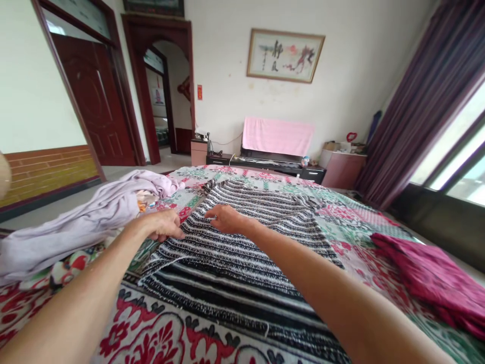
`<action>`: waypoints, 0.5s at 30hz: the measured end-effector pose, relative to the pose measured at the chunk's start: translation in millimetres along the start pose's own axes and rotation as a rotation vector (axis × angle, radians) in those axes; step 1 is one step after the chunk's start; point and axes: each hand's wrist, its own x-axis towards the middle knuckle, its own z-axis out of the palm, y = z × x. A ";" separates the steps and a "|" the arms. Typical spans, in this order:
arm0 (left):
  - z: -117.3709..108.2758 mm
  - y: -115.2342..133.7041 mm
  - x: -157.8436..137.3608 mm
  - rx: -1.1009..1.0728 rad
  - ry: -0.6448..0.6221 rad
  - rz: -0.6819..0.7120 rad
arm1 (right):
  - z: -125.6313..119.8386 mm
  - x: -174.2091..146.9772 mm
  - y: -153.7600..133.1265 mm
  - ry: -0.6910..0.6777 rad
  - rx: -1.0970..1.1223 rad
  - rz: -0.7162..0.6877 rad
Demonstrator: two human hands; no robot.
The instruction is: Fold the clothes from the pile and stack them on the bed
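Note:
A black, white and grey striped knit sweater (235, 253) lies spread flat before me, its dark hem towards me. At the sweater's left edge is my left hand (165, 225), with fingers partly stretched and pointing right; nothing shows in its grasp. My right hand (226, 219) is over the upper left part of the sweater, fingers loosely bent and apart, with no cloth visible between them. Whether either hand's fingertips touch the knit is hard to tell. My right forearm crosses over the sweater and hides part of it.
The sweater rests on a floral bedspread (147, 328) in red, white and green. Pale lilac cloth (83, 222) is heaped to the left, a folded magenta garment (435, 278) lies to the right. Beyond the bed stands a low dark cabinet (222, 161) with a pink cloth (278, 135) above it.

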 end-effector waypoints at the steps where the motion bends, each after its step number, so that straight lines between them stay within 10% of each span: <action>1: 1.5 -2.7 -2.7 0.022 0.011 -0.011 | 5.7 6.1 -3.6 0.004 -0.003 0.013; 15: 5.3 -2.9 -22.2 0.033 0.042 -0.011 | 19.5 19.3 -10.8 -0.073 0.014 0.024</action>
